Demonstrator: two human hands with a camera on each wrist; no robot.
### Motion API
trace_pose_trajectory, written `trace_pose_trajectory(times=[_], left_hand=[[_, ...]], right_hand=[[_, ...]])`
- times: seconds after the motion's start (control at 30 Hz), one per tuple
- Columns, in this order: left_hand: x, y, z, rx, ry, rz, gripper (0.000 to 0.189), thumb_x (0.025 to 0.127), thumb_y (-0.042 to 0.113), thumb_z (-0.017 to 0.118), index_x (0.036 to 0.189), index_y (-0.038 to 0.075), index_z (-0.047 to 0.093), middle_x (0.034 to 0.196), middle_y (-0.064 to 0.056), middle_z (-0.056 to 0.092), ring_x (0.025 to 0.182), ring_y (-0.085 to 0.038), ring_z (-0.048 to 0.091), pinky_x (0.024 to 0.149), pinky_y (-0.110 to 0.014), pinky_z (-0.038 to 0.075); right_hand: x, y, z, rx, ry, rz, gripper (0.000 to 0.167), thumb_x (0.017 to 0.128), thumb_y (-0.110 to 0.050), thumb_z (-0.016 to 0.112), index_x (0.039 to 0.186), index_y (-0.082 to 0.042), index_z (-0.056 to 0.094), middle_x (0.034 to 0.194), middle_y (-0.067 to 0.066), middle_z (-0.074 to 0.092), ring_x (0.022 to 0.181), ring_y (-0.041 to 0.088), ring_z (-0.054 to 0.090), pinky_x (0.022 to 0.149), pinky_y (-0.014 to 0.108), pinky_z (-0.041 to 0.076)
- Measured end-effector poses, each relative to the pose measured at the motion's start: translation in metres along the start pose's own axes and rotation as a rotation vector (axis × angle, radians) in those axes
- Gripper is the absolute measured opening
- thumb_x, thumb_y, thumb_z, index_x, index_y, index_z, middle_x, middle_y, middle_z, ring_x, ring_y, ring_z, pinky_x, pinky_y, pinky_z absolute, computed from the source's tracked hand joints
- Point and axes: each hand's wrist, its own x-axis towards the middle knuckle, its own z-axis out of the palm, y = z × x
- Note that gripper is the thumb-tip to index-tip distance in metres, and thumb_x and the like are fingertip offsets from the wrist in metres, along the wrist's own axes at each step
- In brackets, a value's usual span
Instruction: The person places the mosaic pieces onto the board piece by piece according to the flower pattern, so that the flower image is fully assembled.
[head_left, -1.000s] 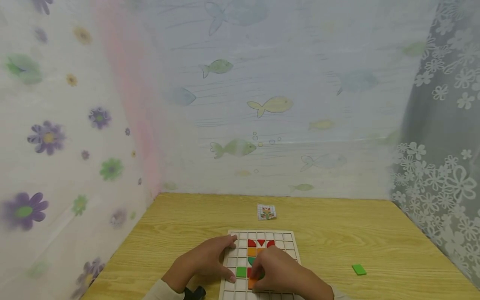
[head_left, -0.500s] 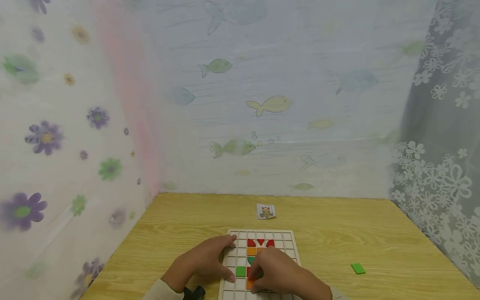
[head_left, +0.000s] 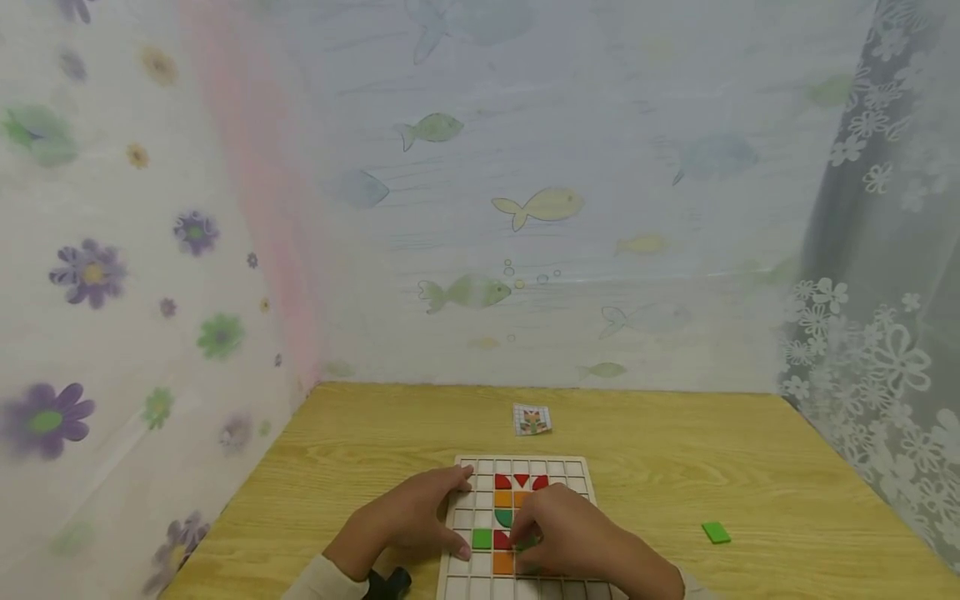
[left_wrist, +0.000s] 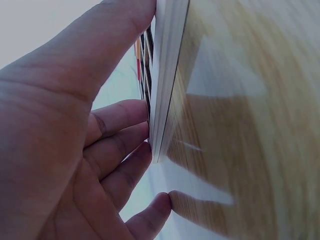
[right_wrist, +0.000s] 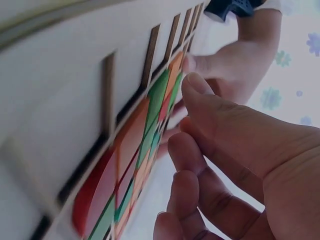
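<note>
A pale gridded board point(head_left: 575, 472) lies on the table with coloured tiles in its cells. My left hand point(head_left: 408, 512) rests along its left edge, the thumb and fingertips touching the rim; the left wrist view shows the fingers point(left_wrist: 120, 150) gently bent against the side. Over the board's middle is my right hand point(head_left: 573, 533), which hides part of the pattern. No piece shows between its thumb and loosely bent fingers in the right wrist view. Just left of it lie an orange tile point(head_left: 503, 563), a red piece point(head_left: 502, 540), a green square point(head_left: 482, 539) and a teal rounded piece point(head_left: 503, 518).
A single loose green tile point(head_left: 716, 532) lies on the wooden table point(head_left: 360, 450) to the right. Behind the board is a small printed card point(head_left: 532, 420) with a coloured grid pattern. A black object point(head_left: 388, 585) sits by the left wrist. Patterned sheets surround the table.
My right hand has shifted slightly right, off the orange tile, which now shows more fully, as does the red piece. The left hand stays at the board's edge.
</note>
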Motion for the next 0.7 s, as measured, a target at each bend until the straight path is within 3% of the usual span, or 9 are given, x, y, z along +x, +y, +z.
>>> trace_pose_trajectory(times=[0.2, 0.47, 0.7], left_hand=[[0.000, 0.003, 0.000, -0.002, -0.004, -0.029, 0.105, 0.071, 0.065, 0.087, 0.157, 0.021, 0.044, 0.157, 0.004, 0.050, 0.149, -0.026, 0.043, 0.120, -0.054, 0.039], [0.003, 0.001, -0.005, 0.018, 0.007, -0.006, 0.104, 0.072, 0.063, 0.087, 0.155, 0.018, 0.046, 0.158, -0.002, 0.048, 0.148, -0.027, 0.043, 0.120, -0.053, 0.039], [0.003, -0.003, 0.001, -0.012, -0.020, -0.005, 0.103, 0.072, 0.063, 0.088, 0.154, 0.017, 0.047, 0.161, -0.003, 0.045, 0.150, -0.028, 0.040, 0.121, -0.054, 0.037]], right_hand=[[-0.020, 0.015, -0.018, 0.055, 0.017, 0.023, 0.008, 0.083, -0.025, 0.089, 0.087, -0.024, 0.082, 0.085, -0.017, 0.071, 0.076, -0.001, 0.060, 0.067, 0.021, 0.054], [-0.046, 0.041, -0.046, -0.015, 0.106, 0.169, 0.013, 0.082, -0.029, 0.089, 0.093, -0.024, 0.082, 0.090, -0.015, 0.071, 0.081, 0.007, 0.058, 0.068, 0.024, 0.052], [-0.071, 0.062, -0.058, -0.046, 0.166, 0.216, 0.015, 0.081, -0.029, 0.089, 0.092, -0.026, 0.080, 0.090, -0.016, 0.070, 0.080, 0.005, 0.056, 0.067, 0.023, 0.051]])
